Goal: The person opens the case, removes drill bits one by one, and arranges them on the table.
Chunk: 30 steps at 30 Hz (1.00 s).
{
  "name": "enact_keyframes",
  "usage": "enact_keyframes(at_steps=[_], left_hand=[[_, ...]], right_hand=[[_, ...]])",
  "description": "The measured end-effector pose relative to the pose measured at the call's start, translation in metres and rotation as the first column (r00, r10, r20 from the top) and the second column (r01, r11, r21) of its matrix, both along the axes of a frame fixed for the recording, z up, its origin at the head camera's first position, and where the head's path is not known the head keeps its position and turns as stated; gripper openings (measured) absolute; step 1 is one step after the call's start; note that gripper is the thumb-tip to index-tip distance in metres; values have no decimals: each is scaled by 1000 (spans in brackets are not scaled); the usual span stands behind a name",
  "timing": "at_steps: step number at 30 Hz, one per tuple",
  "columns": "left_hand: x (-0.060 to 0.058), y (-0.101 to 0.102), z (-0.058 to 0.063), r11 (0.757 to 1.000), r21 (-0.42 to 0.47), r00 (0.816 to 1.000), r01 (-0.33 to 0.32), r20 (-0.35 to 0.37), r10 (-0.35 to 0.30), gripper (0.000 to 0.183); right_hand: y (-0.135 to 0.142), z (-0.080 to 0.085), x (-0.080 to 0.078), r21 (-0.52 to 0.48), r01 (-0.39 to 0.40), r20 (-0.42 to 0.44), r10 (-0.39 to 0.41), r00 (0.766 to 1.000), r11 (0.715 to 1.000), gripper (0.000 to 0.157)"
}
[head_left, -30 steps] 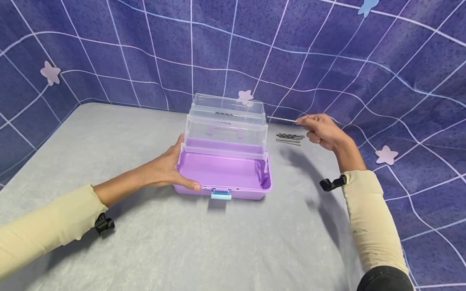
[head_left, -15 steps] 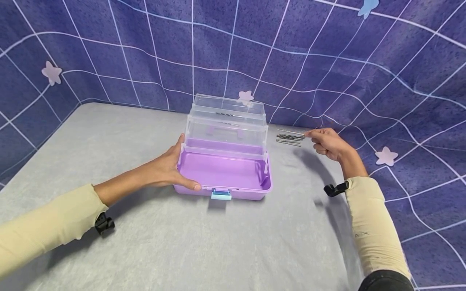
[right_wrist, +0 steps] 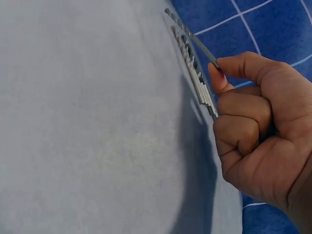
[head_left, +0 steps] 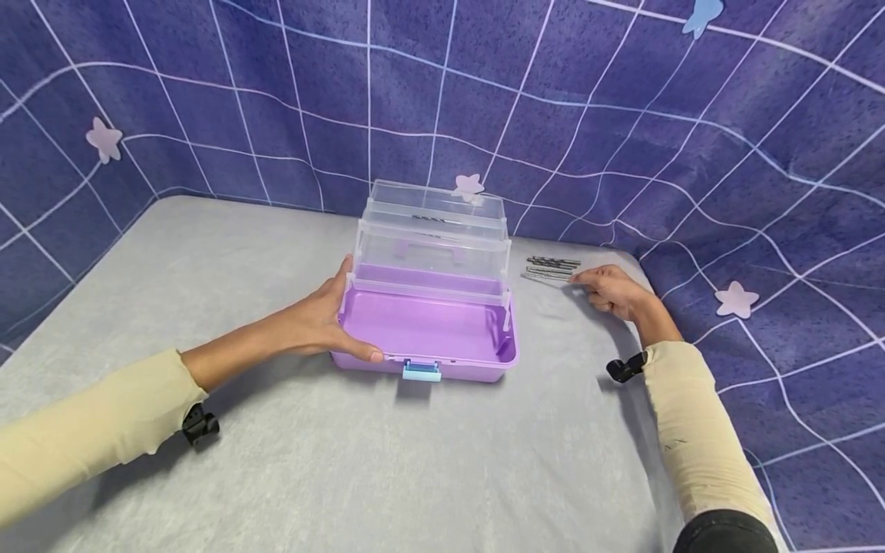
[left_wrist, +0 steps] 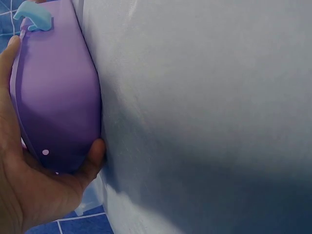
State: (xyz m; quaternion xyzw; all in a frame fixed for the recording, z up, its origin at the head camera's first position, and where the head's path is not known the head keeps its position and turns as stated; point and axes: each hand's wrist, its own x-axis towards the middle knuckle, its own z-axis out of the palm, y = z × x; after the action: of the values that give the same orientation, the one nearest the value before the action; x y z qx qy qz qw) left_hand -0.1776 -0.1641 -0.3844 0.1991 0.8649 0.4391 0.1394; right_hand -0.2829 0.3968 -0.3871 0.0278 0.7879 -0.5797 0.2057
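Observation:
A purple toolbox (head_left: 422,326) with raised clear trays (head_left: 432,253) and a light-blue latch (head_left: 421,372) stands in the middle of the head view. My left hand (head_left: 321,319) grips its left end, thumb over the front rim; in the left wrist view the fingers span the purple wall (left_wrist: 61,87). My right hand (head_left: 611,290) pinches a thin twist drill bit (right_wrist: 204,49) by its shank end, between thumb and forefinger. Beside it, several drill bits (head_left: 555,263) lie in a small row on the table. Dark drill bits (head_left: 430,220) show through an upper tray.
A grey cloth (head_left: 429,468) covers the table. Blue grid-patterned fabric (head_left: 276,100) hangs behind and along the right side, close to my right hand and forearm.
My right hand, still pinching the drill bit, has come away from the trays, down and towards me to the near side of the row. The left hand keeps its place on the toolbox.

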Motion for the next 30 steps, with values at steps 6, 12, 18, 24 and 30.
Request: enact_keyframes(at_steps=[6,12,18,24,30], left_hand=[[1,0,-2,1000,-12,1000,-4,-2,3,178],[1,0,-1,1000,-9,1000,-6,1,6,179],[0,0,-1,1000,-19,1000,-6,-1,6,179],[0,0,0,1000,-5,1000,-4,3,4,178],[0,-1,-1,1000,-10,1000,-4,4,4,178]], right_hand=[[1,-9,-8,20,33,14,-33,999,999,28],[3,-15,-12,50,55,1,-55,998,997,22],[1,-18,-12,80,103,-41,-100,994,991,12],[-1,-19,-13,76,146,-73,-141,987,986,12],[-3,-21,-13,59,234,-102,-227,969,971,8]])
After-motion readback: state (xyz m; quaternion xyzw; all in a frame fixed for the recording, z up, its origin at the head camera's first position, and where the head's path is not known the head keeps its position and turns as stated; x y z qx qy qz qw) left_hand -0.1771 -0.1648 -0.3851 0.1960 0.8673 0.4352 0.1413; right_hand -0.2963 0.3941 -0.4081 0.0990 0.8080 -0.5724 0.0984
